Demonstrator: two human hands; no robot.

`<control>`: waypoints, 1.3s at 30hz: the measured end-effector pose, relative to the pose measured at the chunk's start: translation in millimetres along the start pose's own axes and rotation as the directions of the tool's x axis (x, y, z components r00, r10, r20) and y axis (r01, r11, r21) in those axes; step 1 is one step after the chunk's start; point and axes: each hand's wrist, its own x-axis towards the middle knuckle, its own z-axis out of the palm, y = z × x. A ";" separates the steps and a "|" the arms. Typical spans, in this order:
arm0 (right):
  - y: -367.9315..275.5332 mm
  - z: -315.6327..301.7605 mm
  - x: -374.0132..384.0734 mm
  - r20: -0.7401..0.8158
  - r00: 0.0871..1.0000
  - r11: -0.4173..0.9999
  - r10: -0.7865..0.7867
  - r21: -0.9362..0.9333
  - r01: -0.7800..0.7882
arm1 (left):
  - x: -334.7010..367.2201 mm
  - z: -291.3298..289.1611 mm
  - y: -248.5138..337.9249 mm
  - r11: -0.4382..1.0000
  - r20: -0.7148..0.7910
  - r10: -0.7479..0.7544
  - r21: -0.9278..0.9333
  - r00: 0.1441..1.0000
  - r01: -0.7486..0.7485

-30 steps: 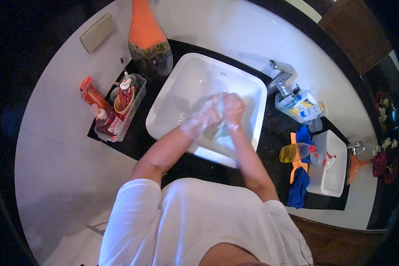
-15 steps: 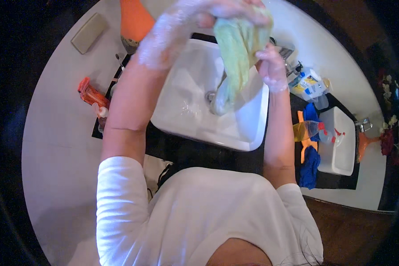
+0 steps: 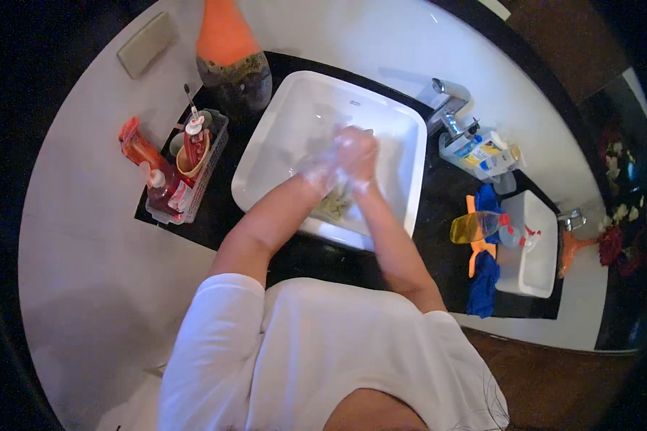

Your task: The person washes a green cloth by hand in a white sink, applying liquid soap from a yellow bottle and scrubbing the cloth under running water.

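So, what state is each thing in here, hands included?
Left hand: soapy, blurred, against the other hand; grip unclear.
Right hand: soapy, blurred; grip unclear.
Green cloth: bunched, partly hidden by the hands.
White sink: in use, cloth inside.
Faucet: no stream visible.
Yellow-liquid bottle: partly filled.
Blue cloth: crumpled.
Toothbrush: standing, bristles up.
Basket: crowded.

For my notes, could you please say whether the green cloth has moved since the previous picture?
Yes: the green cloth came down from across the far rim of the white sink into its near half.
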 end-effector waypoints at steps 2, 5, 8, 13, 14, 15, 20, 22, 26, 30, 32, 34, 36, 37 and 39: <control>55.7 -34.7 7.4 -0.024 0.894 0.893 0.448 -0.021 -0.449 | 27.0 -0.3 -34.3 0.999 -0.038 -0.026 0.022 0.999 0.027; 38.6 -4.8 6.4 -0.187 0.900 0.888 0.395 -0.174 -0.426 | 61.4 -63.8 -71.8 0.996 -0.138 0.090 -0.006 0.986 -0.091; -31.5 23.7 -2.6 -0.129 0.968 0.971 -0.214 0.076 0.225 | 54.8 -93.5 -69.1 0.988 -0.168 0.137 -0.048 0.976 -0.147; 69.9 -33.9 13.9 -0.110 0.962 0.917 0.252 -0.289 -0.273 | 31.5 14.3 13.2 0.989 0.126 -0.014 -0.143 0.992 0.032; 81.2 -41.4 14.6 -0.112 0.962 0.919 0.247 -0.288 -0.270 | 23.6 15.8 35.8 0.994 0.230 0.016 -0.105 0.973 0.009; 84.7 -43.3 15.9 -0.043 0.868 0.869 0.494 0.017 -0.494 | 12.0 15.3 58.8 0.997 0.323 0.048 -0.073 0.945 -0.026; 49.3 -37.4 -1.9 0.328 0.817 0.488 0.475 0.674 -0.554 | 5.3 19.1 124.8 0.949 0.135 0.310 0.013 0.941 -0.314; 37.7 -27.0 -6.1 0.558 0.807 0.763 0.190 0.433 -0.480 | 29.4 -43.9 140.5 0.976 -0.023 0.203 0.090 0.979 -0.200; 77.8 -47.8 -25.1 0.337 0.692 0.750 0.638 -0.070 -0.658 | 22.5 -21.5 139.8 0.976 -0.208 -0.161 -0.177 0.965 0.125; 6.1 22.3 -26.6 0.071 0.995 0.976 -0.074 -0.198 0.087 | -1.9 -77.6 11.5 0.988 -0.160 0.137 0.088 0.978 -0.124; -45.7 41.1 -27.7 0.050 0.975 0.975 -0.217 -0.033 0.219 | 3.3 -115.9 -31.0 0.954 -0.101 0.084 0.294 0.991 -0.051; -43.5 41.7 -32.6 0.183 0.972 0.987 -0.149 -0.032 0.157 | 11.5 -86.9 -50.8 0.291 0.063 0.221 0.948 0.973 -0.127; 15.3 29.7 -25.9 0.024 0.998 0.977 0.055 -0.208 -0.049 | 20.3 -55.0 -69.3 -0.186 0.153 0.231 0.976 0.961 -0.111; 33.5 11.3 -8.8 -0.041 0.945 0.943 0.326 -0.055 -0.328 | 23.0 -50.9 -72.0 -0.129 0.110 0.230 0.988 0.967 -0.082; 91.7 -11.2 -3.6 -0.195 0.847 0.820 0.495 -0.217 -0.530 | 36.3 -36.4 -74.2 -0.006 0.055 0.230 0.998 0.972 -0.055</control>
